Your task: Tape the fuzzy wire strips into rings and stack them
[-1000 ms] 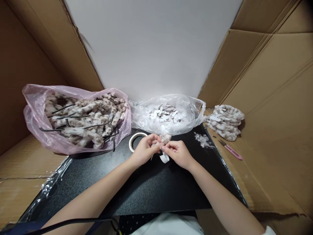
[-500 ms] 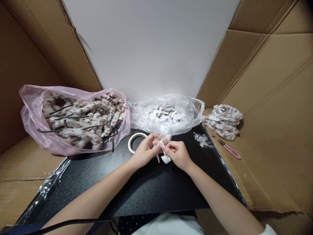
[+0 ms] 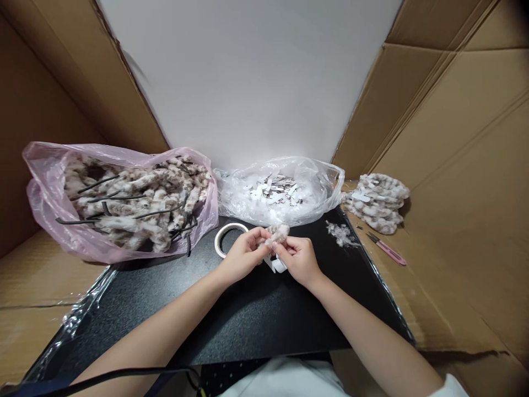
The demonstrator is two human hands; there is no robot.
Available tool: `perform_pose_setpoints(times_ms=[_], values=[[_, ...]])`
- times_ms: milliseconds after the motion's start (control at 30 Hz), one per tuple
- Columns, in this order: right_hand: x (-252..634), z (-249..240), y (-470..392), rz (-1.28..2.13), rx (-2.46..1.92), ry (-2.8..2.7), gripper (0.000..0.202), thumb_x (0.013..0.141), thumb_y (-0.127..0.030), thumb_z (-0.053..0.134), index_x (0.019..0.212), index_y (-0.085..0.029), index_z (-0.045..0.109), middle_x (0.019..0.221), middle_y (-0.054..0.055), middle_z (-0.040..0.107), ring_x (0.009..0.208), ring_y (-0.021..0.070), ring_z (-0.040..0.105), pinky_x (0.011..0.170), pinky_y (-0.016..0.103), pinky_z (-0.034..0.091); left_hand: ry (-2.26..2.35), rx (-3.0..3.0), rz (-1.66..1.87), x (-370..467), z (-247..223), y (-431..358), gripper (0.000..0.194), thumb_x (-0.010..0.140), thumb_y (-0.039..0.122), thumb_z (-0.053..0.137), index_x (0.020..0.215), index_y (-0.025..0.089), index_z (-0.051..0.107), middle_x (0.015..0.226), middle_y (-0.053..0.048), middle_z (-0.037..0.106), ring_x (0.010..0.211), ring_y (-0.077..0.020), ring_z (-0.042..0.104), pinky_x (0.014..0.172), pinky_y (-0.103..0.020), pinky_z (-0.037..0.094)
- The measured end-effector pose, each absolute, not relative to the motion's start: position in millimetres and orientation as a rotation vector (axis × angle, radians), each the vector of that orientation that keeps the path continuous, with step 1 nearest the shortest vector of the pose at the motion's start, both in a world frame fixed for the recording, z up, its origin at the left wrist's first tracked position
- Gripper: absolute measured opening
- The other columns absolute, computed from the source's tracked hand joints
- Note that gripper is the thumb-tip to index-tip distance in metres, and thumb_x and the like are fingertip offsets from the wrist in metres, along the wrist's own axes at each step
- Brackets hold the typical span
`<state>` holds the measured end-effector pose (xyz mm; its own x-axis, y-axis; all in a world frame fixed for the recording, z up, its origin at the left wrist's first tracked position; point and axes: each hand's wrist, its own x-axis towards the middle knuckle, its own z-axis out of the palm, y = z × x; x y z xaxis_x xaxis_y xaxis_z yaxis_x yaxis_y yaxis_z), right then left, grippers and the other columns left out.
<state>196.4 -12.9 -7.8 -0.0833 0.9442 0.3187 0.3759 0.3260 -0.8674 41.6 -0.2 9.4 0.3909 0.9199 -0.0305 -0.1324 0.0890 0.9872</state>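
Above the black table (image 3: 206, 325), my left hand (image 3: 244, 255) and my right hand (image 3: 301, 261) meet, thumbs and fingertips pinched close together. Between them is a small fluffy brown-and-white fur piece (image 3: 278, 232), its top showing past the fingers. Both hands are closed on it. White strips (image 3: 278, 266) hang beneath the fingertips; how they join the fur is hidden. A roll of pale tape (image 3: 219, 242) lies flat just beyond my left hand and is partly covered by it.
A pink bag (image 3: 45, 182) of fur strips with black cords stands left. Behind my hands, a clear bag (image 3: 322, 196) holds white labels or scraps. Rightward are loose fluff (image 3: 342, 234), pink-handled snips (image 3: 390, 252) and bundled fur strips (image 3: 382, 203). Cardboard walls (image 3: 463, 165) flank the table.
My fingers have shifted slightly over the fur piece, and more fur shows between them. The white strips now sit higher and closer under the fingertips. The whole view has moved a little.
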Motion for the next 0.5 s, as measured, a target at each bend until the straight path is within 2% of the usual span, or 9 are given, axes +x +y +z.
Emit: perform_pose_setpoints(times_ms=[200, 367, 500], values=[[197.8, -9.3, -13.6, 0.65, -1.189, -1.625, 0.037, 0.082, -0.034, 0.054, 0.049, -0.017, 0.05, 0.042, -0.005, 0.034, 0.042, 0.0069, 0.028, 0.044, 0.024, 0.024, 0.895, 1.191, 0.978, 43.1, 9.6, -1.4, 0.03, 0.07, 0.036, 0.073, 0.082, 0.016, 0.055, 0.067, 0.002, 0.061, 0.058, -0.0085, 0.055, 0.054, -0.018, 0.042], [197.2, -8.4, -14.0, 0.654, -1.156, -1.647, 0.035, 0.083, -0.036, 0.054, 0.052, -0.017, 0.054, 0.044, -0.003, 0.043, 0.042, 0.0078, 0.032, 0.044, 0.024, 0.026, 0.922, 1.202, 1.006, 43.6, 6.7, -0.4, 0.028, 0.07, 0.035, 0.072, 0.082, 0.017, 0.054, 0.067, 0.002, 0.062, 0.058, -0.0093, 0.056, 0.056, -0.019, 0.044], [196.6, -9.0, -13.4, 0.644, -1.154, -1.641, 0.038, 0.081, -0.035, 0.055, 0.048, -0.018, 0.047, 0.042, -0.005, 0.036, 0.042, 0.0071, 0.029, 0.044, 0.023, 0.025, 0.9, 1.25, 0.991, 43.6, 5.8, -0.2, 0.026, 0.069, 0.032, 0.072, 0.078, 0.016, 0.055, 0.071, 0.001, 0.064, 0.065, -0.0104, 0.059, 0.063, -0.021, 0.046]])
